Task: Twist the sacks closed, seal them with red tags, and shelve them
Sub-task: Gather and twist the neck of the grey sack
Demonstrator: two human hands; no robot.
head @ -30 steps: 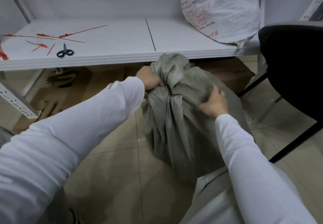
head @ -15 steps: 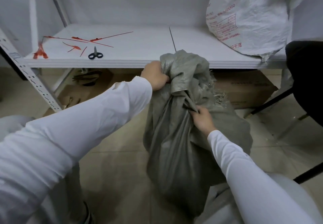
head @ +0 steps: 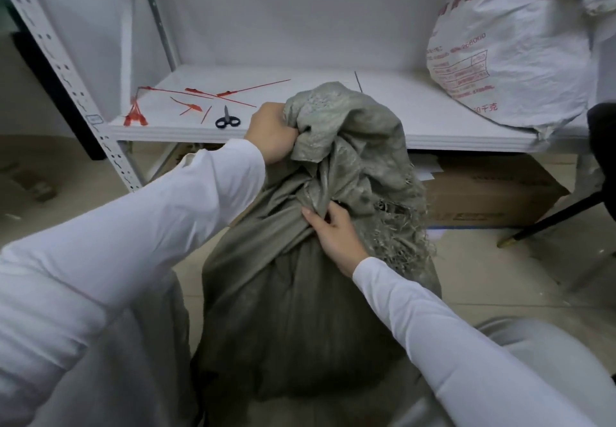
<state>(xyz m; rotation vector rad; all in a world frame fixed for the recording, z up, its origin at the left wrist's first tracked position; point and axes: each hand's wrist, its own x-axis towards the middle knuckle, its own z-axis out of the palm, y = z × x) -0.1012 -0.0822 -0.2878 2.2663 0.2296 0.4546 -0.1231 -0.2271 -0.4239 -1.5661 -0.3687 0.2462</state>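
A grey-green woven sack (head: 293, 310) stands on the floor in front of me, its top bunched into a twisted neck with a frayed edge hanging right. My left hand (head: 271, 136) is shut on the bunched top of the sack. My right hand (head: 333, 233) grips the neck lower down, fingers pressed into the folds. Several red tags (head: 200, 98) lie loose on the white shelf (head: 300, 134) behind the sack, at its left end. A white printed sack (head: 506, 56) sits on the shelf's right end.
Black scissors (head: 227, 121) lie on the shelf near the tags. A perforated white upright (head: 71, 83) stands at the left. A cardboard box (head: 493, 189) sits under the shelf. A black chair leg (head: 550, 221) crosses at the right.
My right hand has slid from the sack's side to its neck. The left hand keeps hold of the top. The view has shifted right and closer to the shelf.
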